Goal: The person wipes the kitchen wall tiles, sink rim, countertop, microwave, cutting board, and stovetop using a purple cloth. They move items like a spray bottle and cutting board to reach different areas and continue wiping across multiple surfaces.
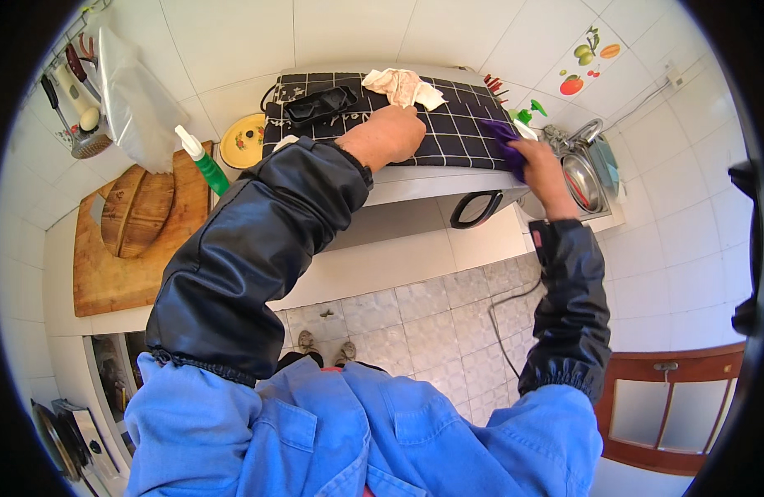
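A blue cotton work jacket (357,431) fills the bottom of the frame, and two forearms in glossy black waterproof oversleeves (249,248) rise from it toward the upper centre. Between them, pale patterned floor tiles (431,323) are seen far below, with two shoe tips and a thin dark cable trailing across them.

In the upper centre, a white boxy appliance is covered by a black fabric cover with a thin white grid pattern (448,132). The left hand (392,137) is laid on this cover, knuckles up and fingers curled downward, apparently pressing to keep the cloth flat and steady; whether anything is gripped beneath it cannot be told.

At the cover's right edge, the right hand (543,170) is closed around a soft purple cloth (502,137), which is bunched against the fabric as if for wiping.

Further back on the cover lie a crumpled cream rag (404,87) and a flat black glossy object (320,103), possibly a case, though the view is too warped to be sure.

To the right, a shiny steel sink (585,178) holds a round metal bowl, with a tap beside it. To the left, a green plastic spray bottle with a white nozzle (204,161) stands by a yellow round dish (243,139). At the left edge, a worn wooden chopping board (125,240) rests on the counter. White glazed wall tiles (349,33) are seen behind.
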